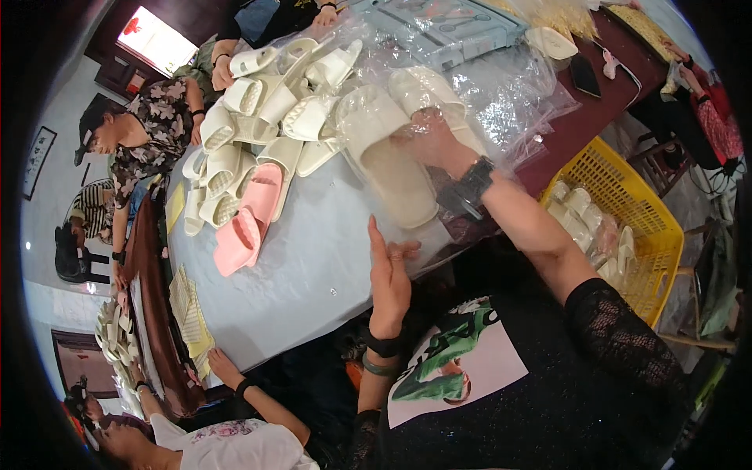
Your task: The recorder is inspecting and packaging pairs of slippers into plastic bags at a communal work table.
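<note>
A pair of cream slippers, the nearer one (pixel 401 184) sole-long toward me and the other (pixel 427 88) behind it, lies under clear plastic film at the table's near right. My right hand (pixel 439 145), slightly blurred, reaches between them and grips the slippers; its fingertips are partly hidden. Below and left of the nearer slipper, my left hand (pixel 389 278) is raised at the table edge, fingers apart and holding nothing. A heap of cream slippers (pixel 270 106) spreads to the left, with a pair of pink slippers (pixel 254 215) on its near side.
Clear plastic bags (pixel 509 102) cover the table's right part, beside a blue plastic crate (pixel 446 35). A dark phone (pixel 585 76) lies further right. A yellow basket (pixel 658 227) holding cream slippers stands at my right. Several people work around the grey-topped table (pixel 313 305).
</note>
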A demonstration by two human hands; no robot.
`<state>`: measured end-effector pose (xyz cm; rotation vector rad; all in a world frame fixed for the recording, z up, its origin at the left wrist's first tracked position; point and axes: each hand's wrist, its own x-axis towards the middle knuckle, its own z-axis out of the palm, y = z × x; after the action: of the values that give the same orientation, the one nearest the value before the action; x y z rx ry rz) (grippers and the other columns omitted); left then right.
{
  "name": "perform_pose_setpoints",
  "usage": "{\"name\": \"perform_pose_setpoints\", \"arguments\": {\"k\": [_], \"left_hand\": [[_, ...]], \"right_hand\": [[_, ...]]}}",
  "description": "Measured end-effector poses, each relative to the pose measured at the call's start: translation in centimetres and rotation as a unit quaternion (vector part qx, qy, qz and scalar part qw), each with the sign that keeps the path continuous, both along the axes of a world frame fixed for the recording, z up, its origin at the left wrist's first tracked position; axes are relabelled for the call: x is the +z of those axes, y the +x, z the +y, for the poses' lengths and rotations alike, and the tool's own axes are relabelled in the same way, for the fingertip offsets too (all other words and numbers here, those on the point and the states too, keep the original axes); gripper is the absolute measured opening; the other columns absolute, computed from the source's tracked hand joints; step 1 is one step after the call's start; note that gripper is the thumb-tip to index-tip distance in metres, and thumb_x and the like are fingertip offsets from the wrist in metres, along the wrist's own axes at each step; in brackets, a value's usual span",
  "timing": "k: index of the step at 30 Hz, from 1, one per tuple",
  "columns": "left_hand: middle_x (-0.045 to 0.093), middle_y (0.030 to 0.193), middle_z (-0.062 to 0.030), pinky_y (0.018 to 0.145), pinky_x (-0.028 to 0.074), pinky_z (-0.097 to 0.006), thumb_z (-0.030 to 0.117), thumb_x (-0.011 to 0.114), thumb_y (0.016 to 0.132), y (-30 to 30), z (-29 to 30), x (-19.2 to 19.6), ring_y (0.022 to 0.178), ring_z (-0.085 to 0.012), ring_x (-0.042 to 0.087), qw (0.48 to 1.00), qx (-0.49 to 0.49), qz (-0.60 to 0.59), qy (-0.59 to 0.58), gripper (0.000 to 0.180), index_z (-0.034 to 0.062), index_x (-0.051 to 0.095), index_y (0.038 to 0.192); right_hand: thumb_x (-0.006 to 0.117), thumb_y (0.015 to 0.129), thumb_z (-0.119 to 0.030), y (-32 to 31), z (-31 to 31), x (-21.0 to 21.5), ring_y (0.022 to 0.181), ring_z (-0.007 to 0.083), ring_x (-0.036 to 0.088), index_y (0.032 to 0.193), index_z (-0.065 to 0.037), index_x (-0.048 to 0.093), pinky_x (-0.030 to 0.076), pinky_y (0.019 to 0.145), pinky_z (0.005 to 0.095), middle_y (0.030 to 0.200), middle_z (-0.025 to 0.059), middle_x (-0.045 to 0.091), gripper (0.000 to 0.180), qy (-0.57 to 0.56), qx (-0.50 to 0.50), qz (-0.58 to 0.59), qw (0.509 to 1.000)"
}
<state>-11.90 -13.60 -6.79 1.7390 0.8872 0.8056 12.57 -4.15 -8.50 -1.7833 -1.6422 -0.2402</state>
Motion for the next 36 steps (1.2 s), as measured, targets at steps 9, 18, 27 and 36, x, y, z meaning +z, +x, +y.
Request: {"name": "perform_pose_setpoints", "arguments": {"k": [9, 18, 27, 36], "left_hand": [[0.066, 0.104, -0.0138, 0.071, 0.045, -0.024, 0.015, 0.038, 0.099, -3.3, 1.1, 1.0, 0.089, -0.0183, 0.065, 0.98, -0.029, -0.085, -0.18, 0.048, 0.0027, 0.028, 0.144], [0.038, 0.137, -0.0243, 0.106, 0.028, -0.045, 0.003, 0.074, 0.069, -6.6, 1.2, 2.2, 0.127, -0.0383, 0.036, 0.95, -0.138, 0.245, 0.133, 0.097, -0.0015, 0.013, 0.144], [0.054, 0.118, -0.02, 0.093, 0.037, -0.04, 0.003, 0.069, 0.076, -2.8, 2.2, 0.7, 0.11, -0.0291, 0.051, 0.926, -0.077, 0.172, 0.327, 0.023, 0.0002, 0.061, 0.098], [0.055, 0.077, -0.0016, 0.054, 0.039, -0.02, 0.016, 0.069, 0.084, -0.6, 0.1, 2.4, 0.063, -0.0072, 0.049, 0.972, 0.23, 0.022, -0.054, 0.029, -0.0013, 0.056, 0.105]], "right_hand": [[0.066, 0.082, -0.025, -0.3, -18.7, 7.8, 0.102, 0.0354, 0.055, 0.108, -0.001, 0.057, 0.044, 0.085, 0.0392, 0.111, 0.0186, 0.057, 0.036, -0.229, 0.223, 0.071, 0.945], [0.073, 0.067, -0.002, 4.2, -24.8, 6.6, 0.11, 0.0301, 0.051, 0.112, -0.006, 0.055, 0.043, 0.091, 0.0352, 0.122, 0.0135, 0.05, 0.048, -0.173, 0.006, 0.065, 0.983], [0.064, 0.08, -0.002, 2.9, -19.8, 1.3, 0.104, 0.0321, 0.056, 0.103, 0.002, 0.057, 0.044, 0.091, 0.0356, 0.106, 0.0175, 0.059, 0.024, -0.056, 0.193, 0.215, 0.956], [0.061, 0.087, -0.005, -1.5, -21.7, 1.6, 0.067, 0.0067, 0.045, 0.098, -0.001, 0.055, 0.04, 0.064, 0.0207, 0.076, -0.0025, 0.049, 0.013, -0.057, 0.02, 0.555, 0.83]]}}
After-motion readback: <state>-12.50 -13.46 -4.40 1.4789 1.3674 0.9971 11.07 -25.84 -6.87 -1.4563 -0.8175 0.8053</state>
